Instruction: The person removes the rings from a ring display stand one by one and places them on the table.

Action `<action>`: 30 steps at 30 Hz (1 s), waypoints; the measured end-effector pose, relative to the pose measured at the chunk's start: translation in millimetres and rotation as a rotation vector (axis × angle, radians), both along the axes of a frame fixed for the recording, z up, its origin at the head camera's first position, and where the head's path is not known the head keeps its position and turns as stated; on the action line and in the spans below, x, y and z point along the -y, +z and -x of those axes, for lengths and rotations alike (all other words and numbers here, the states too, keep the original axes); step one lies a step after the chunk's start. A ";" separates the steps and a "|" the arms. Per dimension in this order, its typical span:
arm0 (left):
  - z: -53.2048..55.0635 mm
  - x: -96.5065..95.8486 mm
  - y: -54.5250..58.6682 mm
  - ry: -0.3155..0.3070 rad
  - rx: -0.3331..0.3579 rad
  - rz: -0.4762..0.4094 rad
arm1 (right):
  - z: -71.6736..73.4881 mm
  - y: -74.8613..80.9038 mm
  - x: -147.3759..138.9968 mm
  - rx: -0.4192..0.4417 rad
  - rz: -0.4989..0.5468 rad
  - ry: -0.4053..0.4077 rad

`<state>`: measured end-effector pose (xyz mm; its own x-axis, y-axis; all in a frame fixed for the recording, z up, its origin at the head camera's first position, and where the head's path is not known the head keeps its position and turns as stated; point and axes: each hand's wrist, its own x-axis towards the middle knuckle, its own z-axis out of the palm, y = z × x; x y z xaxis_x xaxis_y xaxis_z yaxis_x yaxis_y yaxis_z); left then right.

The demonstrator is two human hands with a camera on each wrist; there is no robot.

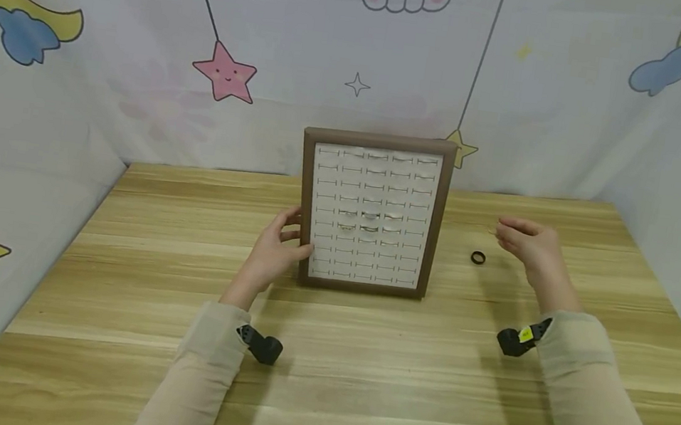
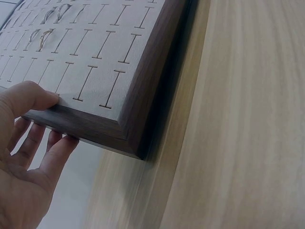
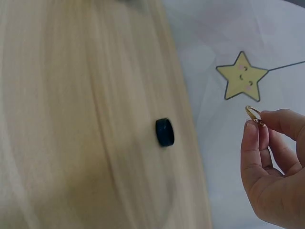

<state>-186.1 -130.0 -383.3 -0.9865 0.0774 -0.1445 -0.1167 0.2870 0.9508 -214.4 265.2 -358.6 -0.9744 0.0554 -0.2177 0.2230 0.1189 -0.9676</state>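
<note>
A brown-framed ring display board (image 1: 366, 262) with a white slotted face stands upright on the table. Several rings (image 1: 368, 228) sit in its middle slots. My left hand (image 1: 276, 251) grips the board's left side, its thumb on the front of the frame and the fingers behind, as the left wrist view also shows. Off to the right of the board, my right hand (image 1: 529, 248) pinches a gold ring (image 3: 252, 114) between thumb and fingertips, raised above the table. A black ring (image 1: 478, 258) lies on the table between the board and that hand.
The wood-grain table (image 1: 356, 387) reaches back to a white curtain (image 1: 299, 35) printed with stars and moons. The same cloth hangs at both sides. A small dark camera (image 1: 517, 342) is strapped to the right wrist, another (image 1: 261, 346) to the left.
</note>
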 end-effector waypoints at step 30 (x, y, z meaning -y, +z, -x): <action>0.0 -0.2 0.0 0.000 -0.006 -0.005 | -0.1 -47.4 -19.7 0.088 -0.291 -0.031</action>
<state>-186.1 -129.8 -383.4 -0.9873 0.0779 -0.1383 -0.1112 0.2822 0.9529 -214.3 284.9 -406.0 -0.9493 0.1578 -0.2718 0.3124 0.3802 -0.8705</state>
